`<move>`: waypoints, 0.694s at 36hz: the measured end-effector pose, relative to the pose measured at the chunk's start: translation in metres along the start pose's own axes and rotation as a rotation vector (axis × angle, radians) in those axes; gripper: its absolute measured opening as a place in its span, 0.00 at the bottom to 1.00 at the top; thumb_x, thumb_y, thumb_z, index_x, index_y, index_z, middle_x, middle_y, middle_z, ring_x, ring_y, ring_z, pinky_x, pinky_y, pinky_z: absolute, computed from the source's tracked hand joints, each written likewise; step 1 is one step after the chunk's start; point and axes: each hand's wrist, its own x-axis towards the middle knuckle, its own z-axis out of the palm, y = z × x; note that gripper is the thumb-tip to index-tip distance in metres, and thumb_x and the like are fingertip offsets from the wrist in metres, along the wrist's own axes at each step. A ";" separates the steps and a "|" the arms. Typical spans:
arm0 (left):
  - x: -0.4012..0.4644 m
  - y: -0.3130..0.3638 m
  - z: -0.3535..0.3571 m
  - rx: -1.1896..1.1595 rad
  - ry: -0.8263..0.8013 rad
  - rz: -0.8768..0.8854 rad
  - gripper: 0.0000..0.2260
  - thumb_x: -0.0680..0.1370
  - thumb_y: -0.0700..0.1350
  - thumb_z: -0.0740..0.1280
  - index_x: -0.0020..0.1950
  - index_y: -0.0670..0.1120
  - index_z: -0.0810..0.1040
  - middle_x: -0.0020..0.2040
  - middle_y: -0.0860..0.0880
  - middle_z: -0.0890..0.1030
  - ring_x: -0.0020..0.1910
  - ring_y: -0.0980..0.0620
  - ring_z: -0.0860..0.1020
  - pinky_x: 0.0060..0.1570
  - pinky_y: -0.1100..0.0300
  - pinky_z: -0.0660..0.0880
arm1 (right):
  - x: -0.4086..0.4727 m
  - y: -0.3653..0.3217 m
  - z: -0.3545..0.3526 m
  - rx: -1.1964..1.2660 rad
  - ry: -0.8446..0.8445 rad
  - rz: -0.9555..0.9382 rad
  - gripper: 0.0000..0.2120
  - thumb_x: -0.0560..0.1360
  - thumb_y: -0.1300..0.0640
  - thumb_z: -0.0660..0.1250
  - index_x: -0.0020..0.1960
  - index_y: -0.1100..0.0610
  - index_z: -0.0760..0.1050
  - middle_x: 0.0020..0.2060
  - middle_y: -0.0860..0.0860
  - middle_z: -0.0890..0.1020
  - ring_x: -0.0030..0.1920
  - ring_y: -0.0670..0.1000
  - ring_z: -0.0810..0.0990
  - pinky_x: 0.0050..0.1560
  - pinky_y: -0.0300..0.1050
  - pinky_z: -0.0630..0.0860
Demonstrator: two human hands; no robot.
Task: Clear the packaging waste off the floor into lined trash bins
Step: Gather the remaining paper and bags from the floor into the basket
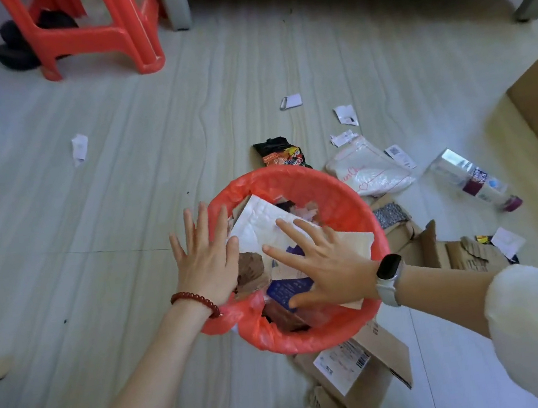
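Packaging waste is split: part of it is already in the red-lined bin [292, 183], the rest lies on the floor [123, 207] to its right and in front of you.

Your left hand [204, 258] sits at the bin's left rim, fingers spread flat, gripping nothing. Your right hand [320, 262] is spread over the pile inside, palm down on the white paper [257, 226] and brown card. Looks like you're pressing the load down to make room; the bin is nearly full to the rim, so that makes sense. Left hand probably steadies the bin against the push.

On the floor:
- white padded mailer [368, 172] just right of the bin
- black snack wrapper [283, 153] touching the far rim
- clear plastic bottle [475, 180] further right
- torn cardboard [440, 252] right of the bin, flattened box [359, 364] with a label near your knees
- small paper scraps [291, 101] scattered beyond, one [80, 148] off to the left

Judgement: cardboard won't fit this bin unless folded small. Liner edge hangs loose at the near-left rim; heavy pressing could pull it in.
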 end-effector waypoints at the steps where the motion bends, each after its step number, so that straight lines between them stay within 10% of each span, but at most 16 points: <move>1: 0.000 -0.004 0.002 -0.046 0.028 -0.032 0.25 0.80 0.52 0.44 0.76 0.48 0.47 0.77 0.47 0.43 0.75 0.46 0.39 0.71 0.42 0.42 | 0.005 0.000 0.001 -0.012 0.006 -0.036 0.41 0.66 0.26 0.49 0.72 0.38 0.36 0.75 0.56 0.42 0.74 0.64 0.48 0.64 0.69 0.61; 7: -0.002 -0.008 0.008 -0.493 0.156 -0.119 0.21 0.81 0.43 0.50 0.75 0.44 0.54 0.75 0.45 0.56 0.74 0.49 0.54 0.71 0.58 0.54 | 0.023 0.002 0.023 -0.180 -0.028 -0.254 0.37 0.68 0.27 0.49 0.73 0.37 0.46 0.75 0.57 0.47 0.72 0.69 0.54 0.55 0.76 0.63; 20: -0.002 -0.009 0.013 -0.472 0.209 -0.124 0.21 0.81 0.42 0.52 0.75 0.47 0.56 0.70 0.45 0.66 0.66 0.46 0.68 0.58 0.55 0.67 | 0.058 0.002 0.056 -0.328 -0.264 -0.135 0.36 0.63 0.26 0.44 0.68 0.36 0.63 0.69 0.56 0.69 0.64 0.68 0.70 0.38 0.75 0.72; 25: -0.005 -0.007 0.009 -0.469 0.179 -0.155 0.23 0.80 0.39 0.52 0.75 0.49 0.55 0.69 0.46 0.67 0.63 0.45 0.70 0.53 0.54 0.69 | 0.060 -0.005 0.051 -0.261 -0.369 -0.144 0.35 0.65 0.28 0.47 0.71 0.35 0.56 0.74 0.56 0.58 0.71 0.70 0.56 0.48 0.81 0.64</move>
